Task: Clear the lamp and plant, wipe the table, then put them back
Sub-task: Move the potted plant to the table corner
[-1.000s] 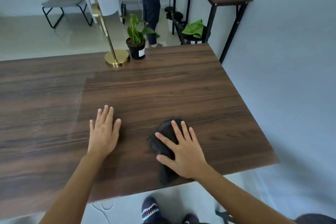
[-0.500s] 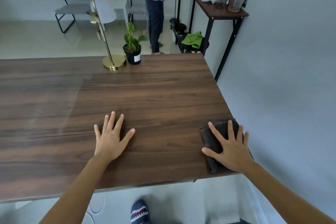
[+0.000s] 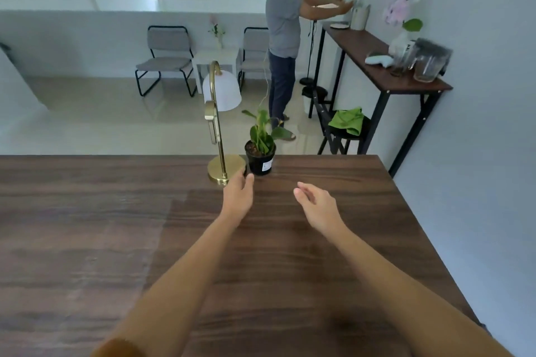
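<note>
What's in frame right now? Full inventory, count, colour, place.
table: 1, dark wood, foreground
lamp: 1, brass with white shade, far edge of table
potted plant: 1, green in black pot, right beside lamp base
chairs: 2, grey with black frames, back wall
small side table: 1, white, between chairs
console table: 1, dark wood top, black legs, right wall
jars: several, clear, on console
green cloth: 1, on black stool under console
other person: 1, grey shirt, at console
left hand: empty, reaching near lamp base
right hand: empty, over table
</note>
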The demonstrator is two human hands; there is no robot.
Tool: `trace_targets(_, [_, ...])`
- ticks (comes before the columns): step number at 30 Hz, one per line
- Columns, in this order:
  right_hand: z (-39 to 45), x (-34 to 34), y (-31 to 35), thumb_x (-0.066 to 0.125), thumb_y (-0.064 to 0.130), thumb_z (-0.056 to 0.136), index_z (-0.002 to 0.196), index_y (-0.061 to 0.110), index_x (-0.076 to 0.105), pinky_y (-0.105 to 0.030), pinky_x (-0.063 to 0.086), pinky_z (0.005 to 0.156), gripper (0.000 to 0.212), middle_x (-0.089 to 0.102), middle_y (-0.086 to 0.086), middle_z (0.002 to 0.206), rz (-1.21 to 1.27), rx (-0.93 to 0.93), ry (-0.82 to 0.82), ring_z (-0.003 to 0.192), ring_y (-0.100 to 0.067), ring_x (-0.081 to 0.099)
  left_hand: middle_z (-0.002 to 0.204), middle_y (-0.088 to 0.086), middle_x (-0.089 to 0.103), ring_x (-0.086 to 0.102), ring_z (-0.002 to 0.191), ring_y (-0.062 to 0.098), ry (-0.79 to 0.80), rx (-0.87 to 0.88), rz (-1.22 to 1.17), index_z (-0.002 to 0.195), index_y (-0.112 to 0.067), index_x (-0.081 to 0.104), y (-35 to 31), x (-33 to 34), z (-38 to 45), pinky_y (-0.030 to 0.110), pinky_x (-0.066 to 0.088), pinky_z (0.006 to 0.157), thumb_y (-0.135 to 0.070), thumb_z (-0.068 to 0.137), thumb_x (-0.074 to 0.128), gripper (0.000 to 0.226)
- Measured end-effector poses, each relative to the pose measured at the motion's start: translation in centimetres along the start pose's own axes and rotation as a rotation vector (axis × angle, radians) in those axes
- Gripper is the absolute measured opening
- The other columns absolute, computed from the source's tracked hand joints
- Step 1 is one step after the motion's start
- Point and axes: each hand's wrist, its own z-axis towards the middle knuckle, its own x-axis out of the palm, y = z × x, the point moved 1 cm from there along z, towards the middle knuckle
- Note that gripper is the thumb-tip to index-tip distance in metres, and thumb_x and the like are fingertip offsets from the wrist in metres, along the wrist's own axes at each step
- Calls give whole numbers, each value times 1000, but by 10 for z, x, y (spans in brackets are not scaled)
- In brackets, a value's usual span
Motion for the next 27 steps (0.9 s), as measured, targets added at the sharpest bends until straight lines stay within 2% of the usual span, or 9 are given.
trace_targets(3, [48,22,12,47,37,100,134,18,57,-30,38,108,41,59,-1,136,101,49,-5,128,-18,51,130,-9,47,43,123,10,60,49,-56,137,-12,43,-5,10,47,27,31,103,-20,98,43,40])
trace_targets(7, [108,41,15,41,33,103,145,17,43,-38,32,116,45,44,-1,150,233,129,30,138,-19,40,134,-5,51,45,125,13,82,39,-78,135,-22,41,6,22,93,40,35,110,-26,96,42,40])
trace_targets(10, [145,56,6,38,28,104,151,17,32,-43,27,119,48,33,-2,157,390,175,80,143,-19,31,136,-3,49,42,125,10,98,-5,-130,138,-20,36,10,25,106,33,33,108,-23,97,44,42])
trace_targets(13, [161,66,-6,36,24,103,148,25,38,-41,26,119,45,43,5,152,498,139,146,140,-15,36,140,-4,47,42,128,10,108,-10,-167,142,-21,32,9,32,108,28,33,105,-18,97,47,48])
trace_targets(15, [162,63,-16,38,26,99,143,33,45,-43,29,118,44,50,8,146,516,99,150,137,-12,41,132,-11,44,39,123,4,97,-19,-186,145,-19,29,3,40,105,23,33,101,-14,97,48,52])
trace_targets(18, [161,35,-33,39,32,93,137,44,46,-44,30,117,46,53,11,143,514,70,88,134,-11,44,130,-10,45,41,122,3,134,33,-205,145,-16,30,-18,65,100,20,34,99,-10,96,49,53])
trace_targets(22, [154,-35,-63,40,30,94,139,43,44,-43,31,117,48,53,12,143,495,58,-64,134,-11,44,127,-12,46,41,119,0,282,104,-235,143,-17,32,-51,129,94,21,34,100,-8,95,49,52])
trace_targets(26, [142,-111,-100,40,31,92,126,62,49,-45,36,114,47,57,12,137,426,81,-202,128,-12,49,137,-3,47,41,126,6,458,160,-285,143,-14,32,-78,205,91,27,32,110,-1,93,50,55])
trace_targets(27, [141,-126,-109,40,28,94,127,61,49,-44,36,113,47,58,13,135,424,76,-228,127,-11,50,140,0,46,41,128,7,486,150,-288,144,-12,30,-82,222,91,28,32,111,1,93,49,56])
